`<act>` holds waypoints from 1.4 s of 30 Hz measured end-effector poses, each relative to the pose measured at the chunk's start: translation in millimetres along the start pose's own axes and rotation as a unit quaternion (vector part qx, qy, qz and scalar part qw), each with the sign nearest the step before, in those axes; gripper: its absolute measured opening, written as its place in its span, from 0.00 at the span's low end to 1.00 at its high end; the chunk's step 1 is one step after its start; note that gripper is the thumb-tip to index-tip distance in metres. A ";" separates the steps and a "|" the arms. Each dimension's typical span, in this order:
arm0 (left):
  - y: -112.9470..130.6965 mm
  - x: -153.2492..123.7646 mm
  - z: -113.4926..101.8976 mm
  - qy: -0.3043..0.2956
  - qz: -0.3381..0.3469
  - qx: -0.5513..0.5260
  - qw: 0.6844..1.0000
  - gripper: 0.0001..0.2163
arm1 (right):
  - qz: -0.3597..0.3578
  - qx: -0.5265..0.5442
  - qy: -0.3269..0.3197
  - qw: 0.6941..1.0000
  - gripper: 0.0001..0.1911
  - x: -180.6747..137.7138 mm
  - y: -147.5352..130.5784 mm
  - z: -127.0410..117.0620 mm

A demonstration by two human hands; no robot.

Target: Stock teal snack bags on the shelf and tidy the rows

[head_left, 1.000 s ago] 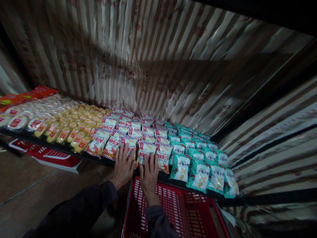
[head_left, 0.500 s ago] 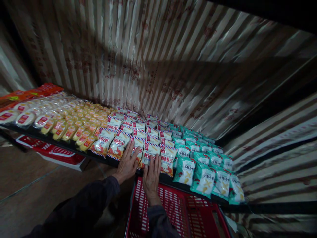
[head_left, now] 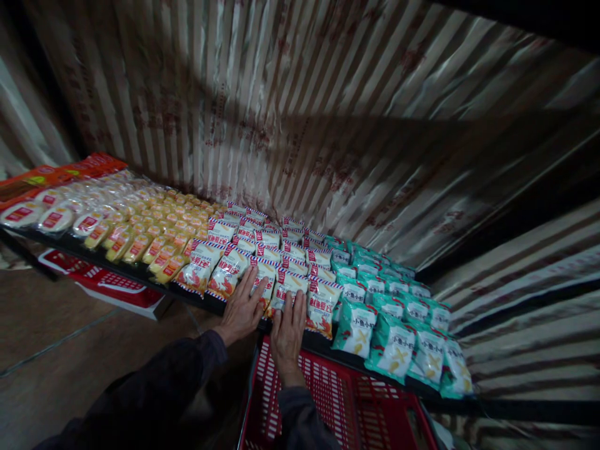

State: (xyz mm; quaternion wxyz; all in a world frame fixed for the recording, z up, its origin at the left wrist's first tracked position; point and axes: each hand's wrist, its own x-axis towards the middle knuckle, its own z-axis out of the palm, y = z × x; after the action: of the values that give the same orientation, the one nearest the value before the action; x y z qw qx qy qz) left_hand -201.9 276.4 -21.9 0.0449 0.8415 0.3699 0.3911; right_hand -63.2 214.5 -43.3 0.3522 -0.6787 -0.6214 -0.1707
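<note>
My left hand [head_left: 241, 309] lies with fingers stretched out against a white-and-orange snack bag [head_left: 265, 278] in the front row of the shelf. Beside it, my right hand [head_left: 288, 334] rests its extended fingers on the lower front of the neighbouring snack bag [head_left: 289, 286]. Neither hand wraps around a bag. More bags of the same kind, with red lettering and striped top edges, stand in rows behind. To the right are rows of teal-and-white snack bags [head_left: 391, 344].
Yellow wrapped cakes [head_left: 140, 247], round white packs [head_left: 56, 219] and orange packages [head_left: 60, 175] fill the shelf's left side. Below my right hand is a red basket [head_left: 323, 381]; another red basket [head_left: 107, 278] sits low at left. Striped sheeting [head_left: 300, 112] hangs behind.
The view has shifted slightly, so the shelf's goods sit a little farther right and the right end lower. Both hands stay at the same two front bags.
</note>
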 end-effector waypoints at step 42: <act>-63.2 -13.9 -53.1 0.082 -0.137 0.141 0.977 0.22 | -0.082 -0.122 0.008 0.989 0.28 16.9 -29.1 10.0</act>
State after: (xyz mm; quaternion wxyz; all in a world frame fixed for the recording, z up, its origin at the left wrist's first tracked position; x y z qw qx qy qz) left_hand -281.6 301.5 -17.0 -0.0515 0.7458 0.5351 0.3935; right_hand -90.5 233.0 -31.2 0.2560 -0.6619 -0.6469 -0.2791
